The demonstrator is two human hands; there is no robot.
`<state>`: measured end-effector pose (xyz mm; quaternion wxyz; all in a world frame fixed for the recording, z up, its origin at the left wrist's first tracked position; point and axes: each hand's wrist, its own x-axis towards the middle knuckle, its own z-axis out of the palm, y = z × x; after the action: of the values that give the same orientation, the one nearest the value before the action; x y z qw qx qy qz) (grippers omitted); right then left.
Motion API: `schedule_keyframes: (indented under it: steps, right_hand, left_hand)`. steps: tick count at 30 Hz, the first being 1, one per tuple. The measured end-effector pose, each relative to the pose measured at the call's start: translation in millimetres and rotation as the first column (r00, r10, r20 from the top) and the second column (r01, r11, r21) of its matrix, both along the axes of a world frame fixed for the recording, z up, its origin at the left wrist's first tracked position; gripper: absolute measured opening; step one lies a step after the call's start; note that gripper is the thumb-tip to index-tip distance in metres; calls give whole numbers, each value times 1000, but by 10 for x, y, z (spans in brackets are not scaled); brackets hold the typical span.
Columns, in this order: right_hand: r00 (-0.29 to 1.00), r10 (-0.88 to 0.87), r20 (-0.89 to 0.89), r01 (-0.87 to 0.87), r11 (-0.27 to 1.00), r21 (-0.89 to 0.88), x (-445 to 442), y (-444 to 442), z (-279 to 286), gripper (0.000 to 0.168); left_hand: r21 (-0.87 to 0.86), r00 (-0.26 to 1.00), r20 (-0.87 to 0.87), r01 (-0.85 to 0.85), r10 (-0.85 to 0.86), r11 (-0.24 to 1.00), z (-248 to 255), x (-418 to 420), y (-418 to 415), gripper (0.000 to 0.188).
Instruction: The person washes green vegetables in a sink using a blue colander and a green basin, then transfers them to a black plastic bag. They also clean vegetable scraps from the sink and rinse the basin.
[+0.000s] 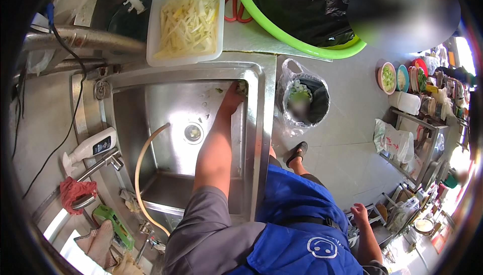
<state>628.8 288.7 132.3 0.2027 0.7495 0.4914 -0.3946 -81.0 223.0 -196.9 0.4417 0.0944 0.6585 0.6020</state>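
Note:
My left hand (233, 97) reaches down into the stainless steel sink (181, 97), at its far right corner. Its fingertips touch small pale green vegetable scraps (242, 85); whether they grip any is unclear. A small green scrap (218, 91) and a few dark bits lie on the basin floor near the drain (193, 133). A beige hose (141, 161) curves into the basin. Out to my right, away from the sink, my right hand (360, 214) hangs with loosely bent fingers and nothing visible in it.
A plastic tub of shredded pale vegetable (188, 22) stands beyond the sink, with red-handled scissors (237, 9) and a green basin (302, 50) lined in black plastic. Right of the sink is a lined bin (322, 101). A white bottle (92, 146) and faucet (109, 158) are left.

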Motion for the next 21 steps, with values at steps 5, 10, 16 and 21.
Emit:
schedule_keyframes:
  steps: [5, 10, 16, 21]
  right_hand:
    - [999, 42, 3, -42, 999, -5, 59, 207, -64, 40]
    - [999, 32, -2, -32, 999, -3, -182, 313, -55, 40]
    - [995, 84, -50, -83, 996, 24, -86, 354, -185, 36]
    - [984, 147, -98, -147, 989, 10, -47, 537, -427, 35]
  left_hand:
    - [26, 801, 540, -323, 258, 946, 205, -64, 20, 29]
    - [46, 896, 94, -439, 433, 897, 296, 225, 233, 12]
    - [-9, 802, 422, -463, 423, 886, 377, 134, 122, 15]
    - [41, 617, 740, -439, 268, 898, 633, 162, -171, 16]
